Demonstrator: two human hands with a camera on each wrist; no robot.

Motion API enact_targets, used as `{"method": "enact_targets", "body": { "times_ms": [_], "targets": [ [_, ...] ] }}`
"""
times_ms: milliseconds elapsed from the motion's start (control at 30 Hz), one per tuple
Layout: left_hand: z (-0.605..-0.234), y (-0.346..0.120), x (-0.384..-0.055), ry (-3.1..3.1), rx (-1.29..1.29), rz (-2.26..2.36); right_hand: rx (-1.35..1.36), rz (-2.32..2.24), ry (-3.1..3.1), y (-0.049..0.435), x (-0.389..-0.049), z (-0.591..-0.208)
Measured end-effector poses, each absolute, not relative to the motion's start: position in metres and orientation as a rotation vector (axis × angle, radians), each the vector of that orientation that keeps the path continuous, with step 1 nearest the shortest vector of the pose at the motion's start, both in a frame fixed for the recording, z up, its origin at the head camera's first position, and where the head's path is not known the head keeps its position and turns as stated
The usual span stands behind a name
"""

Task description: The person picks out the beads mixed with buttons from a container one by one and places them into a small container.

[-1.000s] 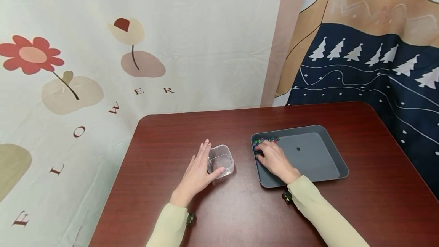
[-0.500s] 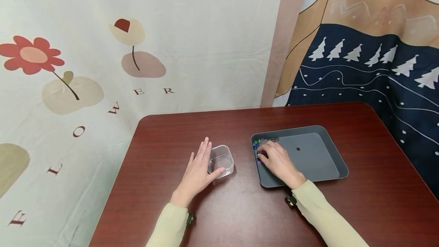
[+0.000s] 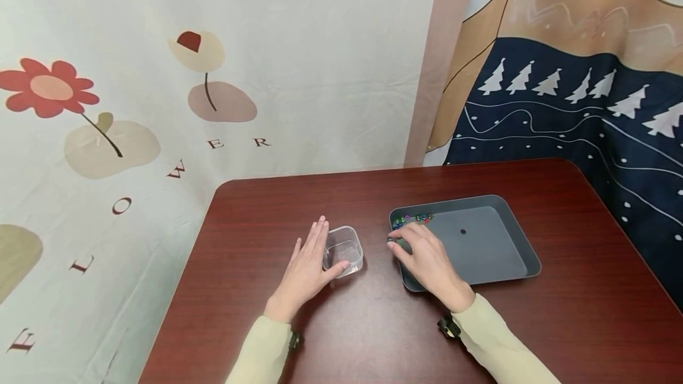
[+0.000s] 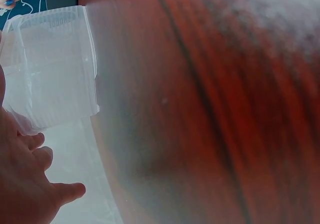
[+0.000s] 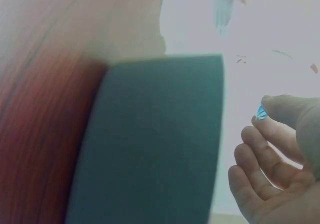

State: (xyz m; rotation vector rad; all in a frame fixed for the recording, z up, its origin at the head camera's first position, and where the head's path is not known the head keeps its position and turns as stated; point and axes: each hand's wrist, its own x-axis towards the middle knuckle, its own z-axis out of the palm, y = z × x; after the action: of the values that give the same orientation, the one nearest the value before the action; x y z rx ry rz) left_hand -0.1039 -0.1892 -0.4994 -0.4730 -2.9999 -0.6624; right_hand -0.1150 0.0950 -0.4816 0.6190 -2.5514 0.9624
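Pinching a blue bead (image 5: 261,112): narrow right grip (image 3: 428,258).

Possibly a home, flower-print curtain (image 3: 299,76), table (image 3: 368,325)

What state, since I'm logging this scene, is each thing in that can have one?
Left hand: fingers extended, against the container.
Right hand: pinching, over the tray's left side.
Blue piece: held between thumb and fingertip.
Container: upright, open-topped; no pieces visible inside.
Tray: flat, right side up.
Small colourful pieces: loose, gathered around the tray's far-left corner.
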Motion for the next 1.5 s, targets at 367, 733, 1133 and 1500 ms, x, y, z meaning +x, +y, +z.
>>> {"method": "enact_targets", "body": {
  "times_ms": [367,733,1133,1500],
  "targets": [
    [-0.502,-0.192,-0.104,-2.993,-0.474,-0.687,0.727,1.029,-2.443,0.061,-0.107,-0.476],
    [-0.503,-0.190,-0.105,-3.009,-0.475,-0.725,0.769,1.012,-2.450,0.035,-0.113,-0.480],
    [-0.503,-0.190,-0.106,-2.994,-0.494,-0.747,0.758,0.969,-2.478,0.028,-0.121,-0.488],
    [-0.502,-0.190,-0.107,-3.001,-0.493,-0.762,0.785,0.906,-2.526,0.024,-0.121,-0.489]
  ]
}}
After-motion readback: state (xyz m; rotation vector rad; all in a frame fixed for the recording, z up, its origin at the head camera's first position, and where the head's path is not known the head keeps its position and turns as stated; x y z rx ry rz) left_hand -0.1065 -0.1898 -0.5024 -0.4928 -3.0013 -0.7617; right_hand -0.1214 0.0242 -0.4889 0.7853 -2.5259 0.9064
